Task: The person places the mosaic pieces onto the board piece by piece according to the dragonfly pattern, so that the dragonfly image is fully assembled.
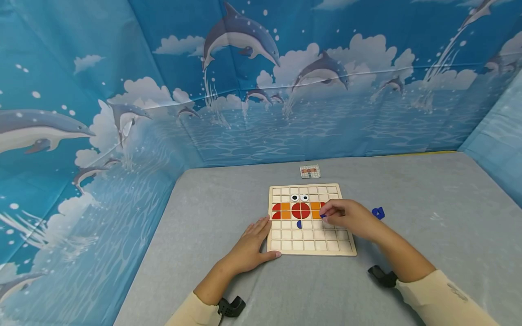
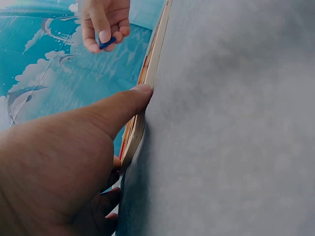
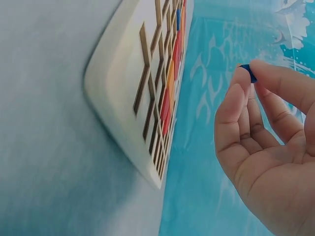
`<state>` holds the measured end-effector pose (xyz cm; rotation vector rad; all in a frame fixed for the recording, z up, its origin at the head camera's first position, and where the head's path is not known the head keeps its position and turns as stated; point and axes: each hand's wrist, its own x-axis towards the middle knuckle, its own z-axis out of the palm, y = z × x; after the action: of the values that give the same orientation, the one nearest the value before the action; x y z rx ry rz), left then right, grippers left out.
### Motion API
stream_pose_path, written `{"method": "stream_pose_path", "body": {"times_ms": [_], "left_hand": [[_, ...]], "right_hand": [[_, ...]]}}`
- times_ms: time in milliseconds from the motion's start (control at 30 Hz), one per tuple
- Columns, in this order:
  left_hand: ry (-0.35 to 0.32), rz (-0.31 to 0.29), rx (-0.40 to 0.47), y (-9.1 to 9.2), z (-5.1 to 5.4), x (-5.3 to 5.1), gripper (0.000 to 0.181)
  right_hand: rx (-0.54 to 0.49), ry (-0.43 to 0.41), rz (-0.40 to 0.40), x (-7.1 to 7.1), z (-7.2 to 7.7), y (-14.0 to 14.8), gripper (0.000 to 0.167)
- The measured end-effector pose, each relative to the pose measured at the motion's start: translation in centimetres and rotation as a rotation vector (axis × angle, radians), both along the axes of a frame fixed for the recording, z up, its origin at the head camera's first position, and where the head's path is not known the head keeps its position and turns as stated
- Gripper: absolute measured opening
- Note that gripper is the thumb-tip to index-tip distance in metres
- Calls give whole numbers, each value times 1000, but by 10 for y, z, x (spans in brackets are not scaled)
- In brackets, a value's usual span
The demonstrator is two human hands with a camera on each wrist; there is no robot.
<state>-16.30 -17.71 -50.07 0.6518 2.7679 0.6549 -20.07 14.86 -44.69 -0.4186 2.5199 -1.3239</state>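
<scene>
A wooden grid board (image 1: 310, 252) lies on the grey table, with red quarter-circle pieces (image 1: 301, 210), orange square pieces (image 1: 286, 210) and two eye pieces (image 1: 299, 198) set in its cells. One blue quarter-round piece (image 1: 299, 224) sits below the red circle. My left hand (image 1: 250, 246) rests at the board's left side, thumb on its near edge and fingers along the left edge. Above the board's right half, my right hand (image 1: 346, 218) pinches a small blue piece (image 3: 249, 73) between thumb and fingertip. The hand hides some cells there.
Several blue pieces (image 1: 378, 213) lie on the table right of the board. A small printed pattern card (image 1: 310, 171) lies beyond the far edge. Behind the table (image 1: 220, 190) hangs a dolphin-print curtain (image 1: 253, 127).
</scene>
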Motion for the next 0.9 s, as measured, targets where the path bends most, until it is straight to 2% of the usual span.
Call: {"method": "stream_pose_path", "body": {"times_ms": [433,700,900], "left_hand": [[-4,7,3,-1,2,1,94],[-8,7,4,0,1,1,94],[-12,4,9,0,0,1,94]], "right_hand": [[-95,-75,7,-8,-6,-26,13],[6,-12,8,-11,-11,-40,9],[51,-23,-8,-12,-13,-50,7]]}}
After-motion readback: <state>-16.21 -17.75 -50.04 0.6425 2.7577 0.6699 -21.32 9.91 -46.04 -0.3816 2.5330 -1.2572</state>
